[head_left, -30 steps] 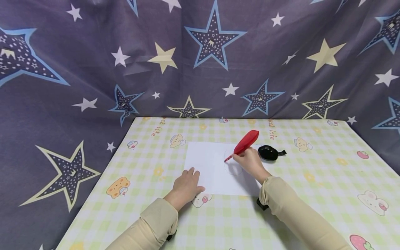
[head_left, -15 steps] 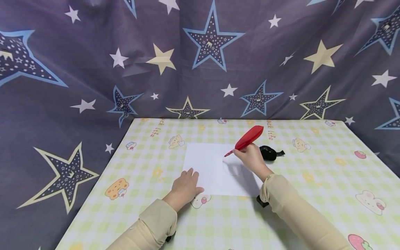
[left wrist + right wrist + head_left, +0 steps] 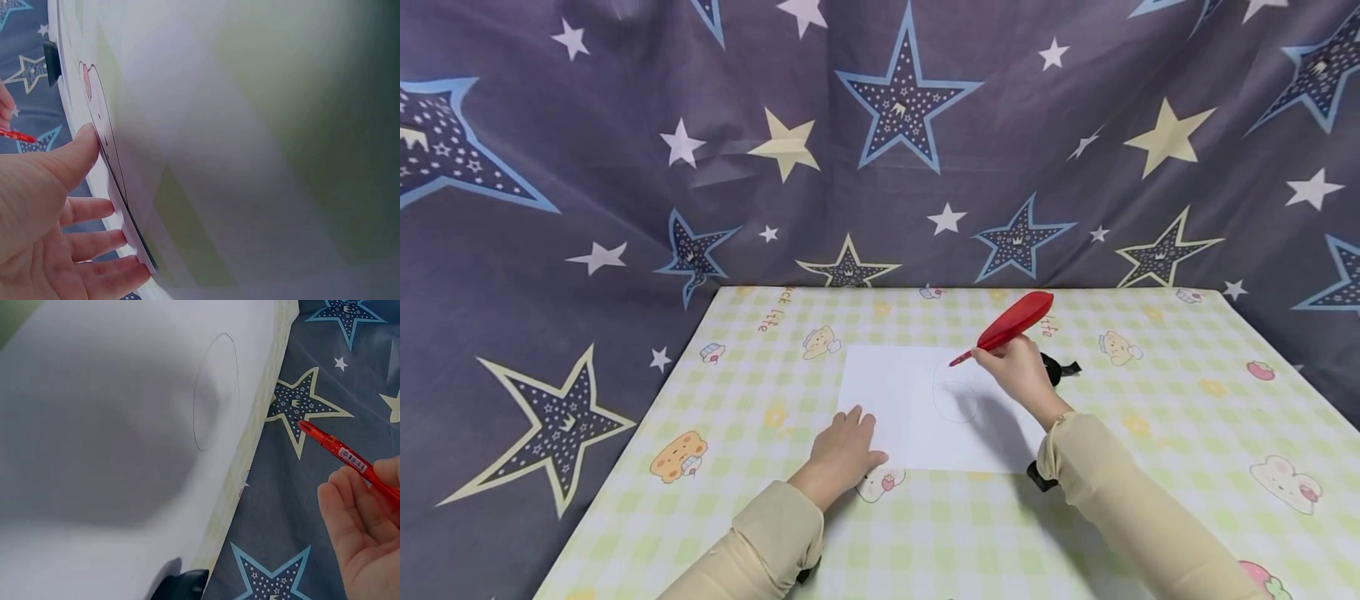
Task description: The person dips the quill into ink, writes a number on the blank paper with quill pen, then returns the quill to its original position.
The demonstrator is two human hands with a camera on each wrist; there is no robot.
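A white sheet of paper [image 3: 887, 396] lies on the table, with a thin rounded outline [image 3: 934, 400] drawn on its right half. My right hand [image 3: 1021, 375] pinches a red feather pen [image 3: 1017, 321] near its writing end. From the right wrist view, the pen's tip [image 3: 302, 424] looks raised off the paper, and a drawn oval line [image 3: 194, 403] shows beside it. My left hand [image 3: 842, 450] rests on the sheet's lower left corner with fingers extended. In the left wrist view its fingertips [image 3: 140, 273] touch the paper's edge.
Partly hidden behind my right hand is a rounded black object [image 3: 1051, 369] with a short tail. A checked, cartoon-printed cover [image 3: 737, 500] spans the table. A dark star-patterned cloth [image 3: 760, 67] hangs behind it.
My right hand has moved the feather pen up and to the right, its tip now apart from the drawn line. More of the black object is covered. The left hand stays put.
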